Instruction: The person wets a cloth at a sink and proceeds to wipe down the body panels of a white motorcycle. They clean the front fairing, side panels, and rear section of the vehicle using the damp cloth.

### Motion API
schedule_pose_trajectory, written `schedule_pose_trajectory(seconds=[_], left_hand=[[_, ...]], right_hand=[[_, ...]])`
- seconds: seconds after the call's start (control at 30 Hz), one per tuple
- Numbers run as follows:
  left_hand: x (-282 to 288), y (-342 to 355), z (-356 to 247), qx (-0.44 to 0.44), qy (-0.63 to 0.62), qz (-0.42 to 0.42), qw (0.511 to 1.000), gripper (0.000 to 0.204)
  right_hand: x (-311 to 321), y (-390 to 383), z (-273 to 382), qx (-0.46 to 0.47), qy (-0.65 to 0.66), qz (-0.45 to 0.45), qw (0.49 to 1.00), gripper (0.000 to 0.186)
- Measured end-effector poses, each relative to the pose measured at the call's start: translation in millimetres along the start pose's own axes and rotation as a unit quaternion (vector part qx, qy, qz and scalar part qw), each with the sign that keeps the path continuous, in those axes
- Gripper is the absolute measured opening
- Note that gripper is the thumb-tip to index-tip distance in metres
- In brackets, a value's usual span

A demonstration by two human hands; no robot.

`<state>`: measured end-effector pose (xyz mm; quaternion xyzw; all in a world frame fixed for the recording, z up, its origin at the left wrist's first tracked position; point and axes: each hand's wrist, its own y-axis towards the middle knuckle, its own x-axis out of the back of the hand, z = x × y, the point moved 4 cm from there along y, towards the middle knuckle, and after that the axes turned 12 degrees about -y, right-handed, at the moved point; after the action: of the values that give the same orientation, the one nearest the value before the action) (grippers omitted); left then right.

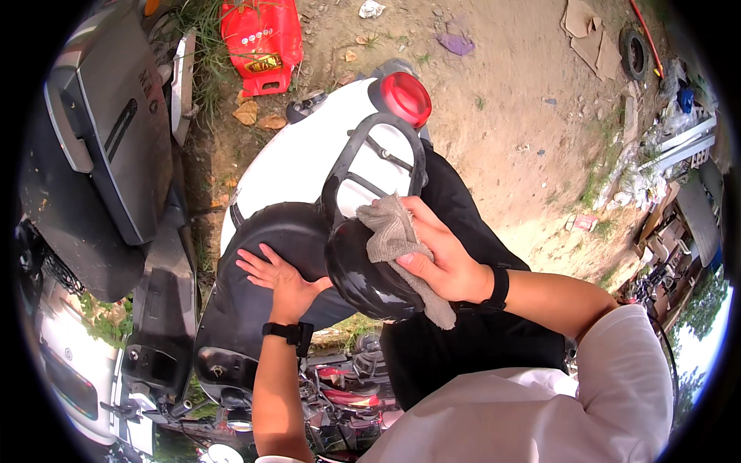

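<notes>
A white scooter (282, 162) with a red tail light (406, 100) stands in front of me. My left hand (282, 284) lies on its black seat (282, 222), fingers spread and holding nothing. In my right hand (451, 262) is a bunched grey-brown cloth (391, 229), one end hanging down below the fingers. The cloth rests against the top right side of a glossy black rounded pad (359, 266), which looks like a backrest, just behind the seat. Beyond the pad, a black looped grab rail (344, 157) rises over the white tail.
A dark grey scooter (116, 123) stands close on the left. On the dirt ground lie a red plastic packet (262, 46), a tyre (634, 54) and torn cardboard (593, 38). Piled scrap (668, 239) lines the right side, and more motorbikes (351, 397) are below.
</notes>
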<state>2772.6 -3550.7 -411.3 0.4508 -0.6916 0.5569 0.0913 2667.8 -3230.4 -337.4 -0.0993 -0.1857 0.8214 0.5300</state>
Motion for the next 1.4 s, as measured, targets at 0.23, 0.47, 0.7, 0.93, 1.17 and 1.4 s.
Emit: schedule_pose_trajectory(seconds=[0.23, 0.47, 0.7, 0.93, 1.17, 1.4], left_hand=[[7, 4, -4, 0.022, 0.024, 0.003, 0.999, 0.169], [41, 14, -42, 0.043, -0.046, -0.087, 0.994, 0.088], [34, 85, -77, 0.002, -0.008, -0.304, 0.953, 0.037], [22, 94, -78, -0.033, 0.078, -0.317, 0.945, 0.03], [21, 91, -81, -0.096, 0.088, -0.345, 0.93, 0.029], [24, 85, -87, -0.073, 0.074, -0.335, 0.936, 0.029]], right_hand=[[-18, 107, -10, 0.079, -0.049, 0.119, 0.989, 0.045], [-10, 95, -65, 0.13, -0.242, -0.044, 0.961, 0.04], [-9, 46, -58, 0.094, 0.036, 0.023, 0.995, 0.03], [-13, 107, -51, 0.137, -0.322, -0.057, 0.935, 0.038], [52, 139, -157, -0.035, -0.442, -0.175, 0.879, 0.034], [27, 119, -107, 0.043, -0.337, -0.109, 0.934, 0.036]])
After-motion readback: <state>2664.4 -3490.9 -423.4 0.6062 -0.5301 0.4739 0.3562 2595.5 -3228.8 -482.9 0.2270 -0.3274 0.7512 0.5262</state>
